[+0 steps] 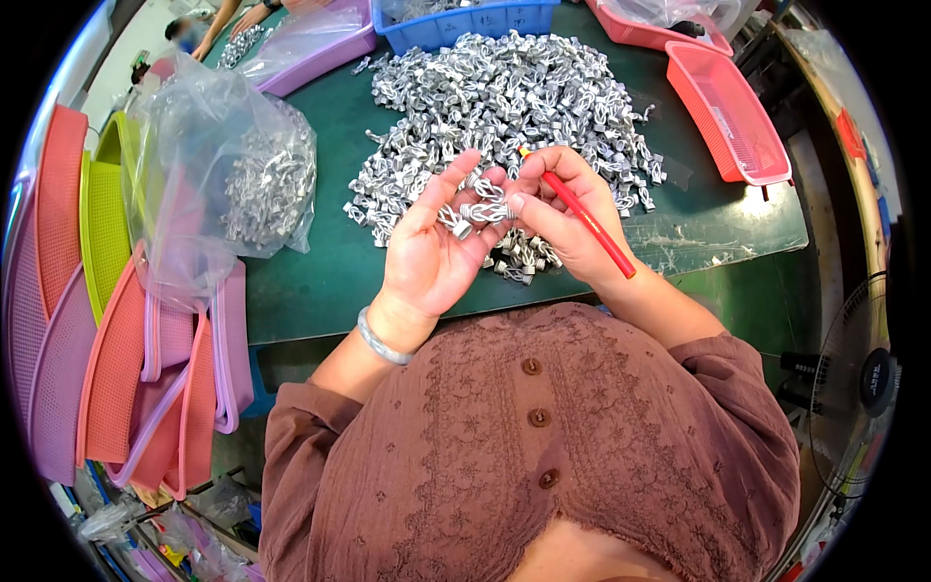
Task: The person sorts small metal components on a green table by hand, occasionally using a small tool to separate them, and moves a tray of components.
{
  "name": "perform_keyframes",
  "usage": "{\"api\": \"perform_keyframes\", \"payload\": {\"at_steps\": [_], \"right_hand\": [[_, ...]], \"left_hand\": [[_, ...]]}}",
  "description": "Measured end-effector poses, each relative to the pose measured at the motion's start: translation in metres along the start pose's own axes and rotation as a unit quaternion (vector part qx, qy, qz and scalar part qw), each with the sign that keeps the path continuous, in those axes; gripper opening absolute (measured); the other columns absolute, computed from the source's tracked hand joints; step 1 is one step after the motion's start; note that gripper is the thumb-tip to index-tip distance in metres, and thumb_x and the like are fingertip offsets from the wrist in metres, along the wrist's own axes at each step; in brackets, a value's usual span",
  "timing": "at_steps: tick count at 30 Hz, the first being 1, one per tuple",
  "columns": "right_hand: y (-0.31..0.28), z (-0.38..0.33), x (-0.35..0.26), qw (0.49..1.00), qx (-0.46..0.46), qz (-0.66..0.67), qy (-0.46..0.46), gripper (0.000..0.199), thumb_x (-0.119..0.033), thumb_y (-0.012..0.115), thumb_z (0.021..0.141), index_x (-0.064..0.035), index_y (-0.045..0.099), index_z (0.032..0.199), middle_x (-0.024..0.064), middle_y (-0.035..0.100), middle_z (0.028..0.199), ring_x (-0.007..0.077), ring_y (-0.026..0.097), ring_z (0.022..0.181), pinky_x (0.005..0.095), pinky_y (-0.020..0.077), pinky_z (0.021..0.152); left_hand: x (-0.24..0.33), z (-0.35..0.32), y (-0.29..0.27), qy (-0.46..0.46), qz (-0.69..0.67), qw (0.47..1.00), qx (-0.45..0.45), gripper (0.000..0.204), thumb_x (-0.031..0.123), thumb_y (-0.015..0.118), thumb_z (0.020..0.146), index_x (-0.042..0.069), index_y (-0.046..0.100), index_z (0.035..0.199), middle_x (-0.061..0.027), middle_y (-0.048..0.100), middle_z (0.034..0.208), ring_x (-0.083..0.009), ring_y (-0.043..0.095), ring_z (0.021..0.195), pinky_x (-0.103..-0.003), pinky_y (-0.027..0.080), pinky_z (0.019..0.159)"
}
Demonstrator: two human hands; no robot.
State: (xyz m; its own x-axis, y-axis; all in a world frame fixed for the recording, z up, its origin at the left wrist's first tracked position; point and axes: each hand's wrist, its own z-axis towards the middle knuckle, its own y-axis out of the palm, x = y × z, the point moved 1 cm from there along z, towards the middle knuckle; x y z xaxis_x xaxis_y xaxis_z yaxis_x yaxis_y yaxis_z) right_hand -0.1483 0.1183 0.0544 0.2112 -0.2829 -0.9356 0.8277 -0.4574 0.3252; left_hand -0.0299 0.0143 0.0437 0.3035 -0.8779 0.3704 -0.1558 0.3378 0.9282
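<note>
My left hand [427,242] is turned palm up with its fingers curled. A few small grey-and-white looped parts [488,210] with ring-like ends lie in its fingers. My right hand [572,213] meets it from the right, thumb and index finger closed at one of these parts. A red pen [592,225] with a yellow tip is tucked in the right hand, slanting down over the wrist. Just beyond both hands spreads a large heap of the same looped parts [504,102]. Some lie right under the fingers.
A clear plastic bag [267,184] of similar parts stands left on the green table [698,228]. Beside it are stacked coloured baskets [112,359]. A red basket [732,116] sits at right, a blue bin [465,27] and purple basket [320,53] behind. Another person's arm [218,24] shows far left.
</note>
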Motion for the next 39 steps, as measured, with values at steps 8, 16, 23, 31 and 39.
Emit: {"api": "perform_keyframes", "payload": {"at_steps": [8, 16, 23, 31, 39], "right_hand": [[-0.005, 0.003, 0.002, 0.997, 0.026, 0.066, 0.033, 0.021, -0.004, 0.061, 0.077, -0.0049, 0.047, 0.093, 0.0014, 0.054, 0.077, 0.0071, 0.053, 0.06, 0.0199, 0.0444, 0.054], [-0.01, 0.005, 0.001, 0.992, 0.03, 0.107, 0.056, 0.022, -0.004, 0.06, 0.078, -0.0046, 0.047, 0.096, 0.0052, 0.058, 0.079, 0.0116, 0.058, 0.062, 0.021, 0.0446, 0.054], [-0.011, 0.005, 0.0, 0.991, 0.026, 0.117, 0.062, 0.021, -0.003, 0.058, 0.08, -0.004, 0.046, 0.097, 0.006, 0.058, 0.078, 0.0129, 0.059, 0.062, 0.0218, 0.0463, 0.055], [-0.005, 0.002, 0.004, 0.98, 0.021, -0.117, -0.157, 0.016, 0.004, 0.056, 0.08, -0.0016, 0.049, 0.093, 0.0059, 0.056, 0.082, 0.0125, 0.059, 0.063, 0.0227, 0.0495, 0.057], [-0.001, -0.002, 0.008, 0.893, -0.015, -0.307, -0.328, 0.029, 0.008, 0.063, 0.067, -0.006, 0.055, 0.091, 0.0095, 0.053, 0.076, 0.0243, 0.054, 0.066, 0.0305, 0.044, 0.056]], "left_hand": [[-0.001, 0.0, 0.004, 0.01, 0.066, 0.994, 0.087, 0.034, 0.024, 0.035, 0.094, 0.003, 0.045, 0.119, -0.0136, 0.054, 0.104, -0.0278, 0.051, 0.103, -0.047, 0.038, 0.096], [-0.001, -0.004, 0.003, -0.029, 0.113, 0.985, 0.124, 0.031, 0.024, 0.04, 0.093, 0.003, 0.047, 0.113, -0.0128, 0.055, 0.099, -0.0259, 0.054, 0.097, -0.043, 0.046, 0.087], [-0.002, -0.005, 0.006, -0.05, 0.142, 0.981, 0.119, 0.031, 0.025, 0.039, 0.093, 0.002, 0.05, 0.11, -0.0138, 0.057, 0.098, -0.0241, 0.057, 0.092, -0.038, 0.051, 0.079], [-0.001, -0.007, 0.014, -0.039, 0.176, 0.974, 0.137, 0.028, 0.022, 0.044, 0.092, 0.001, 0.051, 0.11, -0.011, 0.057, 0.093, -0.0194, 0.057, 0.085, -0.036, 0.053, 0.075], [0.0, -0.004, 0.003, 0.034, 0.231, 0.964, 0.126, 0.031, 0.016, 0.05, 0.089, 0.0, 0.051, 0.115, -0.0066, 0.057, 0.085, -0.0135, 0.057, 0.076, -0.029, 0.055, 0.064]]}}
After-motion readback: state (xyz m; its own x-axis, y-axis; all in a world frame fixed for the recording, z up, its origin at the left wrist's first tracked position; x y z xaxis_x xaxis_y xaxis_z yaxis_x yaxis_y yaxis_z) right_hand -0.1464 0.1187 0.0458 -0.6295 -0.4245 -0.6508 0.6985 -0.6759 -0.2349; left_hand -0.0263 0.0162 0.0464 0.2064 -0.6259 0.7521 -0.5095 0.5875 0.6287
